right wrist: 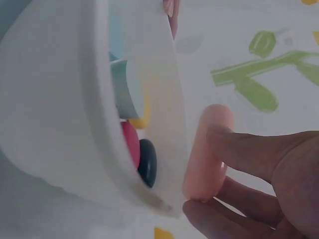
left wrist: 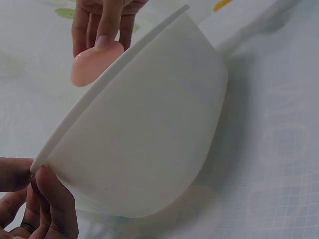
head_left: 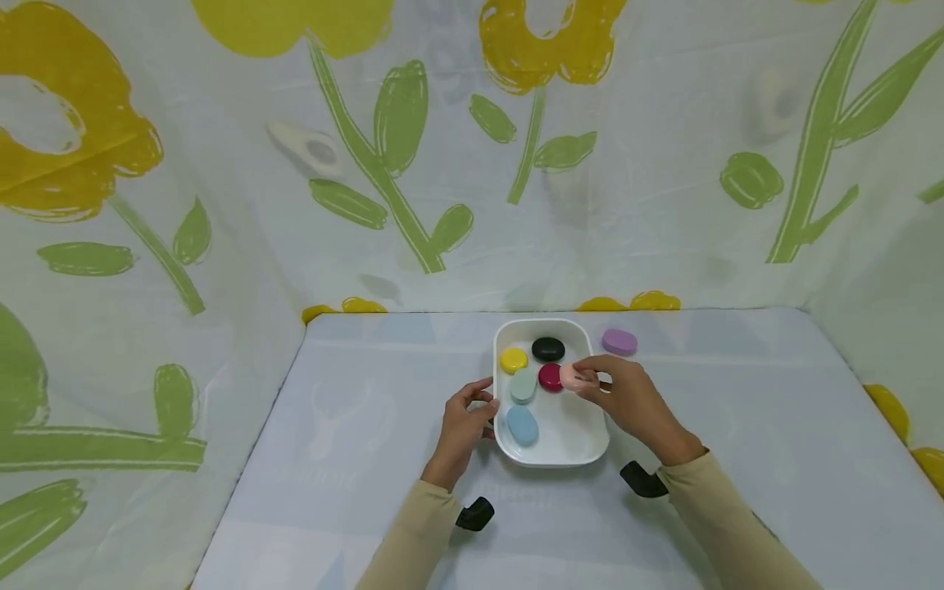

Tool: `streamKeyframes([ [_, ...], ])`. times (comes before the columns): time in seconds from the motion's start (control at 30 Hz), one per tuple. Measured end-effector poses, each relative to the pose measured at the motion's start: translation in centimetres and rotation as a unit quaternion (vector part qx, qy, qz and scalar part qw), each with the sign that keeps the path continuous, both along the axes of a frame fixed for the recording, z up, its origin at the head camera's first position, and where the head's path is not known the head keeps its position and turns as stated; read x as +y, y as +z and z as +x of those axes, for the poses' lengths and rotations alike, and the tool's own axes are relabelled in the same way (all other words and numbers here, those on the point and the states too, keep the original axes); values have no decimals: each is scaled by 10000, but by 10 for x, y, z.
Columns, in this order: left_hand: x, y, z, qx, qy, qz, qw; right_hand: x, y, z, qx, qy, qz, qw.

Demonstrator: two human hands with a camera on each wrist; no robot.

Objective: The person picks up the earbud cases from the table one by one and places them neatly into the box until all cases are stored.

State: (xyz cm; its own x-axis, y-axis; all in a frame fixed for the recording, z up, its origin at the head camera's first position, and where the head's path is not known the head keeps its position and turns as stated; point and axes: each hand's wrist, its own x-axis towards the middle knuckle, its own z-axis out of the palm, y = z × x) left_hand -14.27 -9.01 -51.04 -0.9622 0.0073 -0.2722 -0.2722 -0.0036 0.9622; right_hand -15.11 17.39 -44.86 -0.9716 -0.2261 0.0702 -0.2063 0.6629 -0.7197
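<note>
A white plastic basin [head_left: 568, 447] with rounded corners stands on the table. My left hand [head_left: 465, 422] pinches its left rim between thumb and fingers, as the left wrist view shows up close. Above the basin's right side, my right hand [head_left: 630, 399] holds a pink soap bar [right wrist: 209, 154] between thumb and fingertips. Inside the basin lie a black soap [head_left: 548, 349], a yellow soap [head_left: 514, 360], a red soap [head_left: 550, 377], a pale green soap [head_left: 524, 385] and a light blue soap [head_left: 522, 425]. The pink soap partly covers the red one in the head view.
Behind the right hand, a purple soap [head_left: 619, 342] lies on the table [head_left: 354, 459], just outside the basin's far right corner. Hanging cloth [head_left: 590, 238] with printed yellow flowers borders the table's back and sides. Black curved pieces [head_left: 475, 514] stick out at both wrists.
</note>
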Motion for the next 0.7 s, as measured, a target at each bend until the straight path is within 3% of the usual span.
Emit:
streamKeyframes([
  [0.47,0,1,1,-29,2,-24,10000,-22,2,-13,-330,931,675,9928],
  [0.7,1,3,1,-60,39,-60,10000,-29,-2,-16,-487,973,924,9898],
])
